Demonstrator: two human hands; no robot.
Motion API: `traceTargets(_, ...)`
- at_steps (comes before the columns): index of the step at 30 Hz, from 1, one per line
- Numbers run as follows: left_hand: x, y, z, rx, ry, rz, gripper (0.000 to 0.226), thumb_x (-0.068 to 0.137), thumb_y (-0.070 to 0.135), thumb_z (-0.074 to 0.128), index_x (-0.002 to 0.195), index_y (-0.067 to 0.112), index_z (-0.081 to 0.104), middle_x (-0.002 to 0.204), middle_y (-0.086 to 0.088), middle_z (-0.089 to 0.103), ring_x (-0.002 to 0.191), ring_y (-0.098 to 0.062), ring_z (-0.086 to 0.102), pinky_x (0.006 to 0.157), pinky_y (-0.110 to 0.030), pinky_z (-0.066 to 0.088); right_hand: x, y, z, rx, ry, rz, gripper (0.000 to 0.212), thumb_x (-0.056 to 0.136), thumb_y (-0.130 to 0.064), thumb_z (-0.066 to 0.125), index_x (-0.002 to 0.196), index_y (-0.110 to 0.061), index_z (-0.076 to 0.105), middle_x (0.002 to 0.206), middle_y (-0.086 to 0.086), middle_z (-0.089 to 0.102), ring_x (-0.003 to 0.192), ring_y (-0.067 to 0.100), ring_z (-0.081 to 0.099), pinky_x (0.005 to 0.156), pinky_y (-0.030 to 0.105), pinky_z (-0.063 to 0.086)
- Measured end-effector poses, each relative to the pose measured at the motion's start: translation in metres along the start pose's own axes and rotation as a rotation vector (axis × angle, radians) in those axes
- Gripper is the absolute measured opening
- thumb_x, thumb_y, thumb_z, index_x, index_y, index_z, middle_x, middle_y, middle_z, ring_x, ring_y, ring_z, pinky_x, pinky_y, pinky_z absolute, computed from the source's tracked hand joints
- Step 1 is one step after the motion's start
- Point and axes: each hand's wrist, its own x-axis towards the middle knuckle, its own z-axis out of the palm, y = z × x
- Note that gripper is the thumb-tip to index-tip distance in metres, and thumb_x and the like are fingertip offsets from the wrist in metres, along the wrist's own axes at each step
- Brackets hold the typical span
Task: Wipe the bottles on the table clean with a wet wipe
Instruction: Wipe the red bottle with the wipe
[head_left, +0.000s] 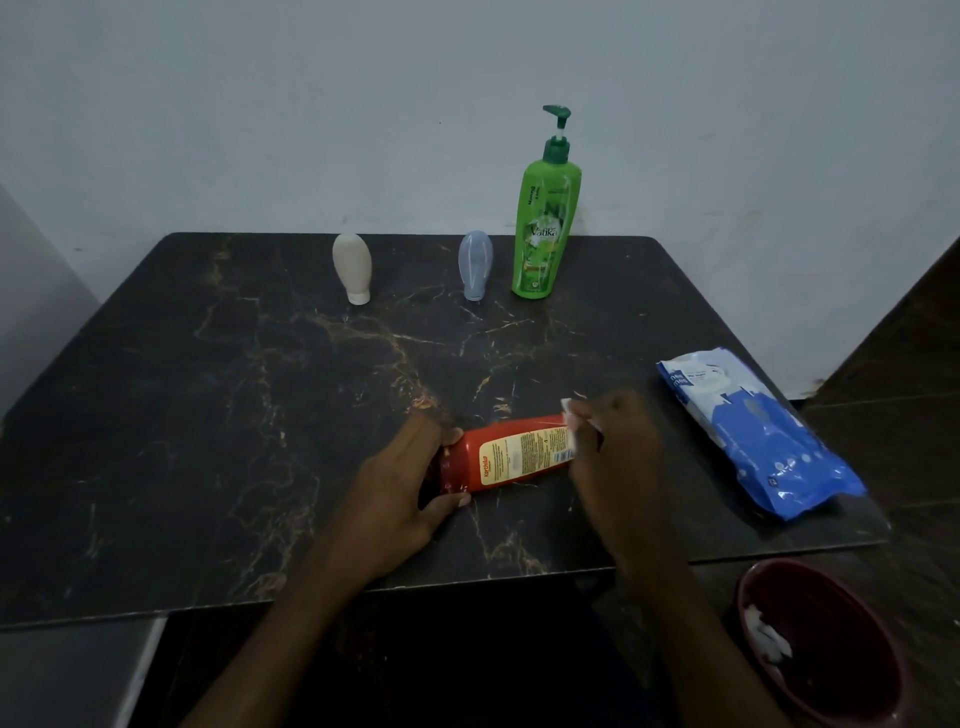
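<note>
Crosswise between my hands lies the red bottle (514, 457): left hand (400, 483) grips its cap end, right hand (618, 436) pinches the wipe (568, 406) against its base.

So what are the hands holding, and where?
The left hand grips the red bottle at its cap end. The right hand pinches a wet wipe against the bottle's other end.

My left grip (410, 483) curls round one end of the bottle (514, 457), forearm stretched forward. My right grip (618, 441) pinches the wipe (569, 415) against its other end.
</note>
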Motion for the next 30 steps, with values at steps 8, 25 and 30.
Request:
traceTargets(8, -0.002, 0.005, -0.003, -0.027, 0.031, 0.033, 0.055, 0.078, 0.026, 0.084, 0.122, 0.031, 0.051, 0.122, 0.019, 0.050, 0.104, -0.001, 0.056, 0.087, -0.021, 0.050, -0.028, -0.038, 0.029, 0.023, -0.137, -0.295, 0.049, 0.084, -0.008, 0.069, 0.130, -0.022, 0.059, 0.124, -0.007, 0.048, 0.105, 0.003, 0.050, 0.088, 0.009, 0.040)
traceTargets(25, -0.002, 0.010, -0.006, -0.076, 0.028, 0.042, 0.052, 0.078, 0.014, 0.081, 0.121, 0.025, 0.053, 0.123, 0.019, 0.052, 0.104, -0.003, 0.058, 0.087, -0.023, 0.050, -0.033, -0.060, 0.029, -0.014, -0.161, -0.275, 0.048, 0.076, -0.013, 0.076, 0.120, -0.023, 0.060, 0.121, -0.007, 0.040, 0.106, 0.007, 0.046, 0.089, 0.024, 0.049)
traceTargets(30, -0.002, 0.007, -0.003, -0.009, 0.032, 0.046, 0.055, 0.079, 0.023, 0.083, 0.125, 0.025, 0.052, 0.127, 0.018, 0.050, 0.107, 0.000, 0.055, 0.087, -0.015, 0.047, -0.014, -0.028, 0.017, -0.065, -0.125, -0.213, 0.045, 0.084, -0.011, 0.068, 0.125, -0.026, 0.059, 0.125, -0.003, 0.044, 0.111, 0.009, 0.046, 0.090, 0.022, 0.046)
